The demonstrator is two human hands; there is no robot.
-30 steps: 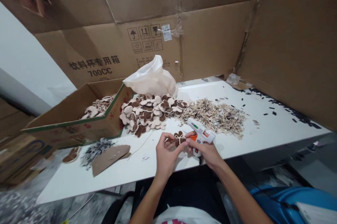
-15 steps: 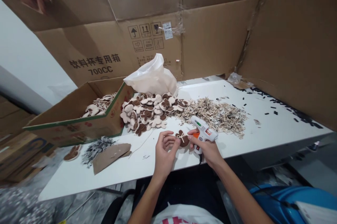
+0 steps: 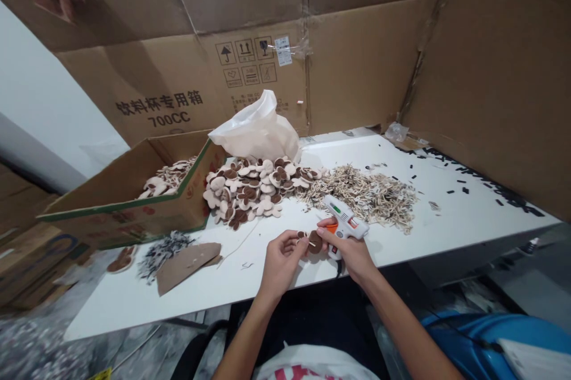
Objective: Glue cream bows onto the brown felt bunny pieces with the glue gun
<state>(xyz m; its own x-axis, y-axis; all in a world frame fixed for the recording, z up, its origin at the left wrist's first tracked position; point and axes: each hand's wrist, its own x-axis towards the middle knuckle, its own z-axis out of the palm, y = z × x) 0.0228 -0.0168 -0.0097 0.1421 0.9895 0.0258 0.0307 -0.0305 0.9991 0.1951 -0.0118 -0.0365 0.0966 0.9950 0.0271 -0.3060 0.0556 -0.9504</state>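
Between thumb and fingers, my left hand [image 3: 282,258] pinches a small brown bunny-shaped fabric patch [image 3: 316,242] by its eared end. A thin cream bow lies across the patch, partly covered by the thumb. My right hand [image 3: 350,252] is wrapped round a white hot glue gun [image 3: 347,224] with an orange trigger, its nozzle pointing up and left. The right fingertips also touch the patch's right edge. Beyond my hands lies a heap of brown and cream bunny patches [image 3: 250,192], and beside it a pile of cream cord bows [image 3: 375,195].
A cardboard box [image 3: 120,219] holding more patches stands at left, near a white plastic bag [image 3: 261,130]. Nearer are dark scraps [image 3: 163,255], a cardboard piece [image 3: 190,264] and a lone patch [image 3: 122,259]. Black bits [image 3: 486,181] lie along the right; cardboard walls [image 3: 357,65] enclose the table [image 3: 267,285].
The bunny patch has turned, its ears now toward my left hand, and my left fingers have closed over its eared end. My right hand and the glue gun have hardly moved.
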